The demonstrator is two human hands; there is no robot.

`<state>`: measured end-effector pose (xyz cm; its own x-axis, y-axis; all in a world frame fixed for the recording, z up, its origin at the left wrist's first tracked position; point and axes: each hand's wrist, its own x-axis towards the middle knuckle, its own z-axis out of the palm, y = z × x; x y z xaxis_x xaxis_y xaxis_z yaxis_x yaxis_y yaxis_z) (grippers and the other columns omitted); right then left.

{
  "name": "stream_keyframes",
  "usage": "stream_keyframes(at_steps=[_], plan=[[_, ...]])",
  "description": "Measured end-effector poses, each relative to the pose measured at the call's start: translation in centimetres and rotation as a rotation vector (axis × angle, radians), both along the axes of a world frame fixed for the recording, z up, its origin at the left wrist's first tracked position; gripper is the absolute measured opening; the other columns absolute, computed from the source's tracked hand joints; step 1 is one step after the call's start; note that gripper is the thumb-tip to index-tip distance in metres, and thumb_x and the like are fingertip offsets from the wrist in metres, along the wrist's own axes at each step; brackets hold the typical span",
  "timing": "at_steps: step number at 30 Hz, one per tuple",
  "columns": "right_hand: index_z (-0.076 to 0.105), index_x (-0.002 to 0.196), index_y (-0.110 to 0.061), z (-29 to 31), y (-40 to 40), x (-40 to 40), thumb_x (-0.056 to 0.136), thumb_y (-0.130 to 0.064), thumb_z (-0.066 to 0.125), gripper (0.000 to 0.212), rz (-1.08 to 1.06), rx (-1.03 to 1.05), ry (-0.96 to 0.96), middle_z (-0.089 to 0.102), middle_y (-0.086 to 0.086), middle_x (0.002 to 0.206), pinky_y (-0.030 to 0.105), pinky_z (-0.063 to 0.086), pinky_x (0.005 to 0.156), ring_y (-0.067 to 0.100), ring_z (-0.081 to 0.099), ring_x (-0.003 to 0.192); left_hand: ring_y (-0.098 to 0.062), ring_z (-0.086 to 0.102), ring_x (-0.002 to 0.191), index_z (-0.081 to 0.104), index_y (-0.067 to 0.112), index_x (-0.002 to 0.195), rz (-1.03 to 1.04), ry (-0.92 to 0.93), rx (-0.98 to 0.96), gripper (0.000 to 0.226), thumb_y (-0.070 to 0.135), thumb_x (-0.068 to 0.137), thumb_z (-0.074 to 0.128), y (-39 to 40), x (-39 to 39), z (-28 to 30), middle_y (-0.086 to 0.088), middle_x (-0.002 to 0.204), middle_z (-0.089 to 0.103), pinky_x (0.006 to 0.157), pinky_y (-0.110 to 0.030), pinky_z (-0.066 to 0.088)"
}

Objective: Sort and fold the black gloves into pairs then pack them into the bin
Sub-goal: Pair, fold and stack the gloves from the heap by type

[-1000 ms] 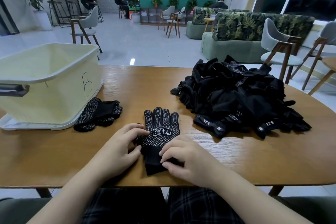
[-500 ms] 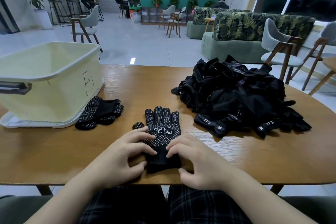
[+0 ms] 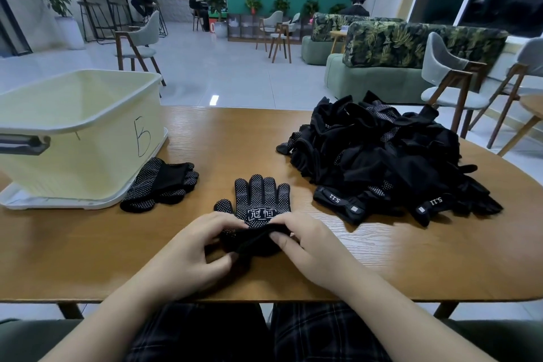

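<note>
A black dotted glove [image 3: 261, 200] lies palm up in front of me on the wooden table [image 3: 241, 138], fingers pointing away. Its cuff end is lifted and rolled toward the fingers. My left hand [image 3: 194, 256] pinches the cuff's left side and my right hand [image 3: 308, 247] pinches its right side. A folded pair of dotted gloves [image 3: 160, 185] lies beside the pale yellow bin [image 3: 88, 114] at the left. A big pile of black gloves [image 3: 382, 159] covers the right part of the table.
The bin stands on a white lid [image 3: 17, 200] and has a dark handle [image 3: 23, 144]. Chairs [image 3: 446, 88] stand behind the table at the right. Sofas, more chairs and seated people are far back in the room.
Both hands went from pressing the flat cuff to pinching it and folding it up toward the glove's fingers. The glove looks shorter now.
</note>
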<state>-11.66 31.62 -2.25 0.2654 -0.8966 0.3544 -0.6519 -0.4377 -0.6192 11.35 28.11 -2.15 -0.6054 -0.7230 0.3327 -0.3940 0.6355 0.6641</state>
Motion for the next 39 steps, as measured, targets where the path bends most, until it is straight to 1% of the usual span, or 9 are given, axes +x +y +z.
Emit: stream_keyframes(at_steps=[2,5,9,12,21,25,28,33,39], plan=[[0.062,0.11,-0.022,0.0,-0.5,0.6,0.094,-0.03,0.048,0.022,-0.026,0.016,-0.059,0.06,-0.009,0.096,0.008,0.036,0.077,-0.002,0.049,0.092,-0.003,0.052,0.111,0.062,0.034,0.101,0.043,-0.007,-0.023,0.027,0.043,0.076,0.061,-0.3,-0.1,0.0,0.022,0.112,0.054,0.092,-0.01,0.038],[0.057,0.111,-0.024,0.3,-1.4,1.3,0.099,-0.035,0.043,0.022,-0.095,0.002,-0.089,0.059,-0.004,0.096,0.018,0.042,0.078,0.004,0.052,0.091,-0.001,0.058,0.081,0.063,0.03,0.083,0.162,0.059,-0.021,0.018,0.048,0.082,0.059,-0.5,-0.9,0.1,0.02,0.089,0.058,0.071,-0.016,0.043],[0.052,0.1,-0.019,1.2,-2.7,1.9,0.101,-0.039,0.037,0.025,-0.236,0.025,-0.103,0.057,-0.006,0.083,0.033,0.046,0.069,0.012,0.055,0.08,-0.006,0.057,0.059,0.065,0.029,0.087,0.379,0.147,0.035,0.017,0.041,0.091,0.054,-1.4,-2.4,0.1,0.011,0.068,0.064,0.058,-0.027,0.045],[0.044,0.09,-0.02,1.8,-4.1,2.2,0.101,-0.039,0.035,0.024,-0.319,0.022,-0.089,0.055,-0.005,0.074,0.034,0.04,0.058,0.018,0.054,0.072,-0.006,0.059,0.068,0.064,0.028,0.091,0.472,0.121,-0.01,0.015,0.037,0.094,0.052,-2.4,-3.5,0.4,0.01,0.072,0.066,0.064,-0.031,0.047],[0.057,0.107,-0.019,2.0,-8.5,2.6,0.1,-0.038,0.039,0.027,-0.53,0.124,0.09,0.068,0.003,0.099,0.033,0.048,0.067,0.026,0.061,0.091,-0.02,0.059,0.082,0.045,0.019,0.122,0.598,0.003,-0.06,0.033,0.037,0.096,0.048,-4.8,-5.1,0.9,0.01,0.086,0.057,0.071,-0.037,0.047],[0.058,0.109,-0.02,1.4,-8.9,2.4,0.099,-0.03,0.043,0.02,-0.566,0.139,0.089,0.069,0.0,0.103,0.031,0.047,0.068,0.023,0.062,0.093,-0.017,0.057,0.081,0.045,0.022,0.114,0.587,0.003,-0.075,0.028,0.04,0.093,0.05,-4.3,-4.9,0.9,0.01,0.098,0.057,0.072,-0.035,0.046],[0.058,0.109,-0.02,1.2,-8.1,2.0,0.098,-0.03,0.045,0.02,-0.524,0.089,0.019,0.068,-0.003,0.1,0.032,0.048,0.073,0.02,0.061,0.092,-0.003,0.05,0.081,0.052,0.027,0.105,0.49,0.018,-0.1,0.024,0.041,0.087,0.059,-3.8,-3.9,0.5,0.013,0.114,0.047,0.075,-0.027,0.043],[0.055,0.115,-0.021,0.9,-6.4,1.0,0.093,-0.036,0.054,0.027,-0.421,0.072,-0.04,0.062,-0.011,0.094,0.025,0.041,0.073,0.009,0.054,0.087,0.005,0.038,0.112,0.059,0.034,0.098,0.319,-0.088,-0.06,0.022,0.039,0.08,0.07,-3.3,-2.4,-0.3,0.018,0.129,0.035,0.091,-0.017,0.032],[0.055,0.119,-0.024,0.4,-6.4,1.0,0.088,-0.029,0.062,0.032,-0.341,0.111,-0.067,0.053,-0.013,0.087,0.021,0.04,0.073,0.003,0.046,0.074,-0.01,0.046,0.119,0.065,0.026,0.108,0.335,-0.144,-0.118,0.026,0.033,0.083,0.069,-3.6,-2.5,-0.9,0.009,0.131,0.042,0.1,-0.027,0.036]])
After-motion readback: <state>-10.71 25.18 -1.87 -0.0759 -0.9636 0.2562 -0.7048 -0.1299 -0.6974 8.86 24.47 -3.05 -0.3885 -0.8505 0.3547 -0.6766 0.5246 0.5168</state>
